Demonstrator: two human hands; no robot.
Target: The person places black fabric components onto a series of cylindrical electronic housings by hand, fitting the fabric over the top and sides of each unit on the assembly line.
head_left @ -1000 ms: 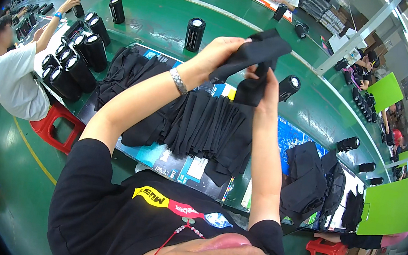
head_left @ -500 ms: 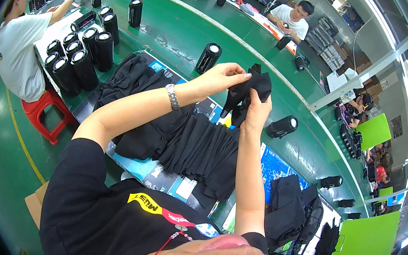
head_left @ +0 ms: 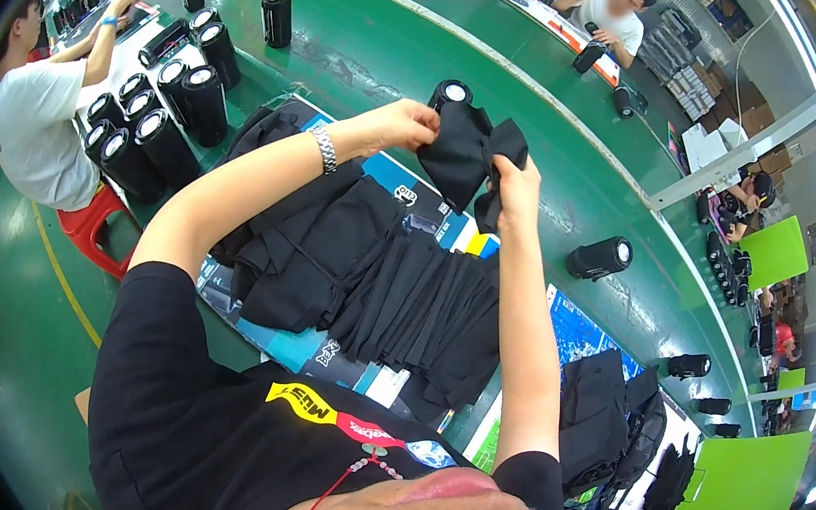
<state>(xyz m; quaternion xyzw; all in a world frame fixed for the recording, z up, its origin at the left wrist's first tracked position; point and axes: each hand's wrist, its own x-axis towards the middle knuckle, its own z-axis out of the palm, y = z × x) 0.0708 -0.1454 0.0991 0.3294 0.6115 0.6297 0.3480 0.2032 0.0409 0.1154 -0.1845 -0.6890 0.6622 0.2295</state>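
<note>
Between my two hands hangs a piece of soft black cloth (head_left: 455, 155) that looks like a small pouch, spread out on the left and bunched on the right. My left hand (head_left: 401, 125), with a metal watch at the wrist, pinches its left edge. The fingers of my right hand (head_left: 518, 192) are closed round the bunched end. Below my arms, a fanned row of folded black cloth pieces (head_left: 423, 302) lies beside a looser black cloth pile (head_left: 301, 263). Just behind the held cloth stands a black cylindrical speaker (head_left: 454, 92), partly covered.
Another black speaker (head_left: 599, 259) lies on the green conveyor belt (head_left: 372, 44), right of my hands. Several upright speakers (head_left: 161, 141) crowd the left table by a seated co-worker (head_left: 46, 118). More black cloth (head_left: 596, 418) lies at the right, near a green panel (head_left: 745, 480).
My hands have moved apart, the left one leftward. The cloth, bunched before, is now spread wider between them. The person across the belt has raised a hand.
</note>
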